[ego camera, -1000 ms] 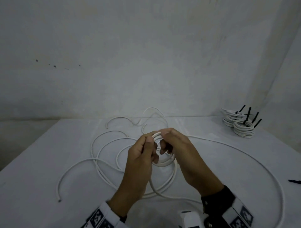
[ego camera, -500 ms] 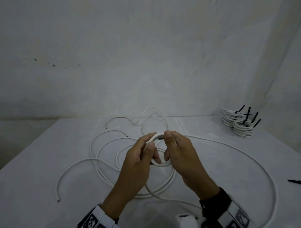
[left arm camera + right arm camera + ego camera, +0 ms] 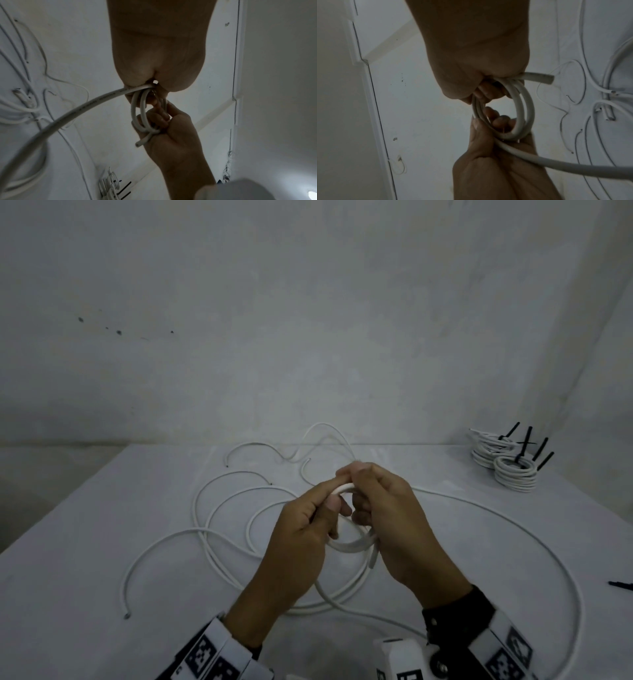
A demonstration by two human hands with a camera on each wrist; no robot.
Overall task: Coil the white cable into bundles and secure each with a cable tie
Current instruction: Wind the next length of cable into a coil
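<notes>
Loose cable (image 3: 219, 508) is sprawled all over the left of the table (image 3: 85, 542), ends pointing everywhere. In the middle, the left hand (image 3: 301, 535) pinches the top of a small coil (image 3: 352, 544) held just above the table, and the right hand (image 3: 394, 525) curls around its other side, with the short cut end poking down below it. The long free run trails off low from the left hand's side, so I reckon that's what feeds the next loop. Far right: finished bundles (image 3: 513, 474) with black ties, plus a spare tie (image 3: 621, 585).
</notes>
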